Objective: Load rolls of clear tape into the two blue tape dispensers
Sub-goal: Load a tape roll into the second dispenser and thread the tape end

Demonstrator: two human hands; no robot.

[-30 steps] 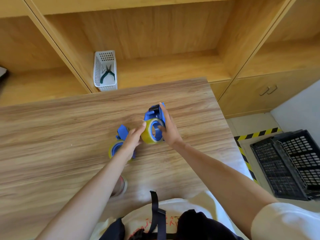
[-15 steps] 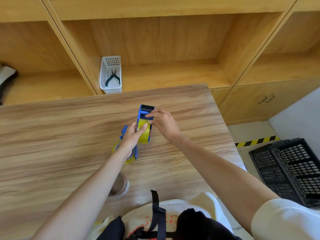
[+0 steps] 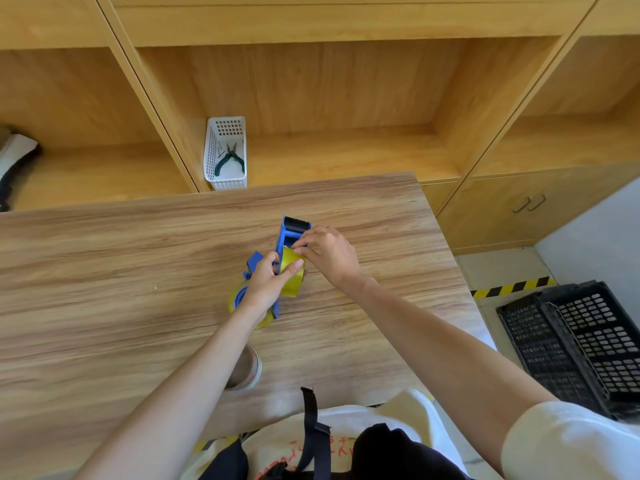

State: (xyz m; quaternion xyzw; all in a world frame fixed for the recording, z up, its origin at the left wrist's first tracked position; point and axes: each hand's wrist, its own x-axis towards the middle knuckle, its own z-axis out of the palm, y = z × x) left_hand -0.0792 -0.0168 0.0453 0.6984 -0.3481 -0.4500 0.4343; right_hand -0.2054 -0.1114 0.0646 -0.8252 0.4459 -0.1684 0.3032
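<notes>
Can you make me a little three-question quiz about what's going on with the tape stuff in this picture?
1. True or false: both hands are on the same dispenser.
2. Where are the pliers? A) on the table B) in the white basket C) in the black crate
3. Fill in: the second dispenser lies on the table under the ____ hand.

Key
1. True: the left hand steadies the tape roll and the right hand pinches at its top.
2. B
3. left
</notes>
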